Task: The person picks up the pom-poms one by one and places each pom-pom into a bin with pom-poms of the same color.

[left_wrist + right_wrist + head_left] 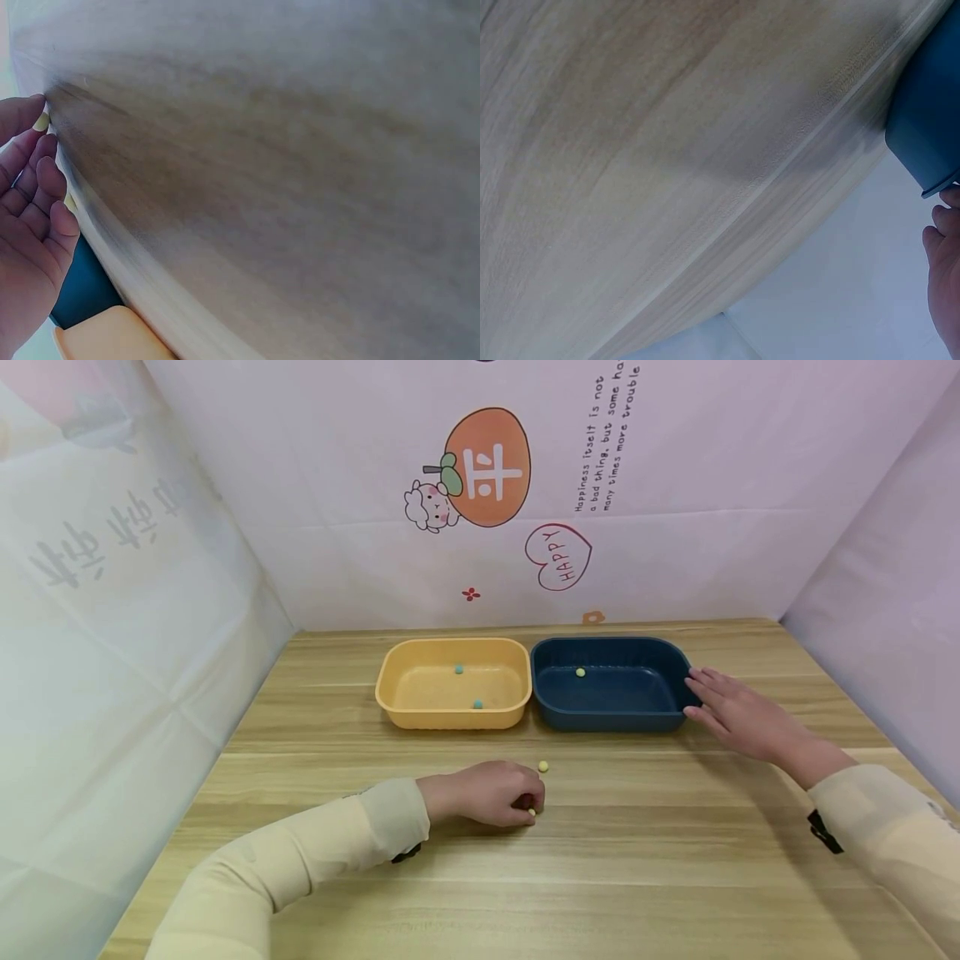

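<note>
Low over the table's middle, my left hand (498,793) pinches a small round yellow piece (41,121) between thumb and forefinger. The other fingers are bent. Another small yellow ball (543,767) lies on the wood just beyond the knuckles. My right hand (738,714) touches the right end of the dark blue bin (611,722), its fingers extended at the rim. Inside that bin sits one yellow ball (581,672). To its left stands a yellow-orange bin (453,719) with two small blue pieces, one toward the back (459,669) and one near the front wall (477,703).
Both bins stand side by side toward the rear of the wooden table (600,893). Behind them rises a white printed cloth (360,552), with further cloth walls at left (97,693) and right (885,577).
</note>
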Demonstrator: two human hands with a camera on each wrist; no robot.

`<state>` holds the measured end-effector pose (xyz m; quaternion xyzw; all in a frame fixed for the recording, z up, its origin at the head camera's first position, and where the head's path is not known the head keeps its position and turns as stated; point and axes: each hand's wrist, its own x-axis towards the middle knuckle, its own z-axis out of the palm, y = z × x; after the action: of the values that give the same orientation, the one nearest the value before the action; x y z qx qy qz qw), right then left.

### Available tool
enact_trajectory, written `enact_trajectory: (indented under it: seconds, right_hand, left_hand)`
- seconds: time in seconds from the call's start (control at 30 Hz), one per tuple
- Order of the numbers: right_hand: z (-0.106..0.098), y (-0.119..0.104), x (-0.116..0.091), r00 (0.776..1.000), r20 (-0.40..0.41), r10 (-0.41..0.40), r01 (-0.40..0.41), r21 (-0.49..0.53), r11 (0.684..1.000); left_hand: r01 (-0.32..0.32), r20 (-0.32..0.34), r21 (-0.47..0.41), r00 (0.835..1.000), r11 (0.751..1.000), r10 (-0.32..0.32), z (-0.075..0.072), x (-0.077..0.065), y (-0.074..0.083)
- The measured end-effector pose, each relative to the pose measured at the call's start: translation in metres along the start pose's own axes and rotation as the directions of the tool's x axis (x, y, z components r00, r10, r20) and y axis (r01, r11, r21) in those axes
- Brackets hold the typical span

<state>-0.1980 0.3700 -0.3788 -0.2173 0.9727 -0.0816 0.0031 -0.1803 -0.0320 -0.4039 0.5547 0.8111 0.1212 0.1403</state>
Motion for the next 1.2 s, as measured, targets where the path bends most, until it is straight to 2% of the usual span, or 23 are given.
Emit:
enact_trajectory:
  seconds: [0.47,0.7,0.97,1.2]
  right_hand:
    - [0.000,0.000,0.000,1.000,0.011,0.013,-0.013,-0.002,1.000]
    - [0.001,0.001,0.000,1.000,0.012,0.019,-0.019,0.005,1.000]
    - [0.001,0.002,0.000,1.000,-0.013,-0.014,0.013,-0.007,1.000]
    - [0.001,0.002,0.001,1.000,-0.008,-0.020,0.020,-0.017,1.000]
  left_hand:
    - [-0.005,-0.017,0.012,1.000,1.000,0.006,0.000,0.001,0.000]
    - [-0.039,-0.106,-0.022,0.994,0.999,0.037,-0.003,0.000,-0.001]
    - [-0.075,-0.208,-0.062,0.976,0.995,0.061,-0.009,0.001,-0.001]
    - [-0.091,-0.265,-0.049,0.961,0.995,0.075,-0.015,0.004,-0.002]
